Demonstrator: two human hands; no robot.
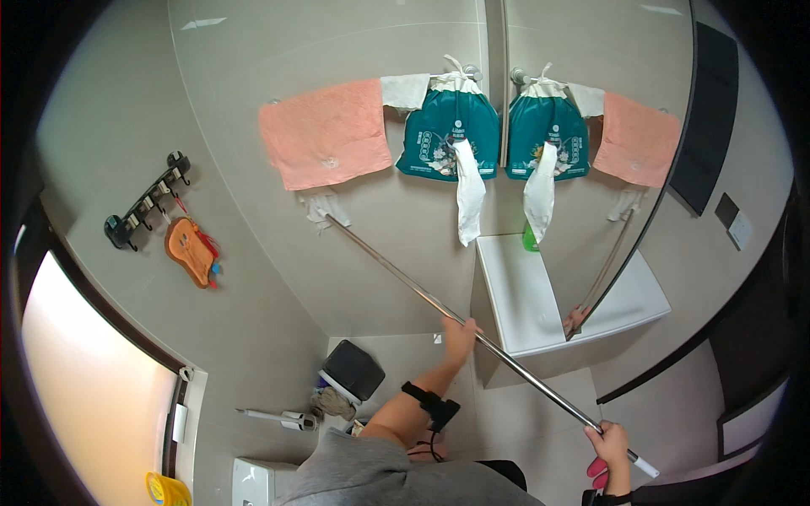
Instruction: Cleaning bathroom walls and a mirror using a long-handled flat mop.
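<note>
Pole [396, 271] is gripped by the curled left hand [460, 339] and right hand [607, 442]; its cloth [321, 207] is best pressed evenly against the wall [422, 228].

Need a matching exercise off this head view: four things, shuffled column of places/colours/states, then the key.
Things:
1. Pole
2. Large towel
3. Drawstring bag
4. Hook rack

Descriptions:
A. Teal, with a white strip hanging down its front
B. Black, mounted on the left wall
C. Gripped by the left hand and the right hand
D. Peach, hanging beside a smaller white cloth

Pairs: 1-C, 2-D, 3-A, 4-B
</note>
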